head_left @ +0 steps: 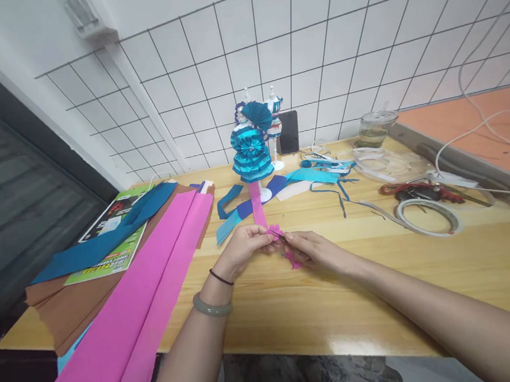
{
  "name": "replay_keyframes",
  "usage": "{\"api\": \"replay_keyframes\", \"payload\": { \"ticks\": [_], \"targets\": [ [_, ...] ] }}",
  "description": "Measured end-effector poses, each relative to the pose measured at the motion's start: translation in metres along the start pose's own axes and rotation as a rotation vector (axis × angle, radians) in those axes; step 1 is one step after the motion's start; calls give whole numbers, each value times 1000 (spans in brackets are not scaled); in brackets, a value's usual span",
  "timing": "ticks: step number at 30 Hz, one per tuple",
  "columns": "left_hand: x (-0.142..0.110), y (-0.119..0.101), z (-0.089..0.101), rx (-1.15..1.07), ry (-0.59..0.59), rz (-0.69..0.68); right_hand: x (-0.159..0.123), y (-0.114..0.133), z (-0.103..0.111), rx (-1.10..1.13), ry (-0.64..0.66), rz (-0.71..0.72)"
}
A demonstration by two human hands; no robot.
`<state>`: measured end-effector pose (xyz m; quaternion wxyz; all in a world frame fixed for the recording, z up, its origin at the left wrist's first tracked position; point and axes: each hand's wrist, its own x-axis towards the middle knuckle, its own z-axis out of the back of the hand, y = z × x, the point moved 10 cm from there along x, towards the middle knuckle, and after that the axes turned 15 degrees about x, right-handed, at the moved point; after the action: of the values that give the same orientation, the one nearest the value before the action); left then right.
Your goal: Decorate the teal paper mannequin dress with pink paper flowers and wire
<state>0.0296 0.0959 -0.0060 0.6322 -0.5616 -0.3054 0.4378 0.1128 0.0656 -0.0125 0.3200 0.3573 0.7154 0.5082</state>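
Note:
My left hand (247, 246) is closed on a small piece of pink paper (275, 232) with a scalloped edge. Opposite it, my right hand (311, 247) grips what look like small scissors (281, 235); their dark, narrow tip lies against the paper, and the fingers hide the handles. A pink scrap (294, 262) hangs below the right fingers. Just beyond both hands, a pink strip (257, 206) lies on the wooden table (343, 304). Behind it stands a small white dress form (251, 148) covered in pleated, shiny blue paper.
Long pink sheets (155, 290), brown sheets and a blue strip cover a magazine (102, 270) at left. Another dress form (274, 130) and a phone (289, 132) stand by the wall. Blue scraps (313, 175), a tape roll (428, 217) and a lidded cup (374, 130) are right.

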Motion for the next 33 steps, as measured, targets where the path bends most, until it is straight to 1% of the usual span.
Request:
{"api": "replay_keyframes", "payload": {
  "ticks": [7, 13, 20, 24, 30, 33],
  "targets": [
    [0, 0, -1, -35, 0, 23, 0, 7, -1, -99, -12, 31],
    [0, 2, 0, -27, 5, 29, 2, 3, 3, -155, -30, 18],
    [1, 6, 2, -42, -2, 42, 3, 0, 1, -130, -5, 12],
    [1, 6, 1, -41, 8, 39, 3, -2, 2, -125, -15, 0],
    [0, 5, 0, -39, 15, 31, 4, 1, 1, -152, -18, 25],
    [0, 5, 0, -38, 13, 33, 3, 2, 0, -145, -18, 15]
  ]
}}
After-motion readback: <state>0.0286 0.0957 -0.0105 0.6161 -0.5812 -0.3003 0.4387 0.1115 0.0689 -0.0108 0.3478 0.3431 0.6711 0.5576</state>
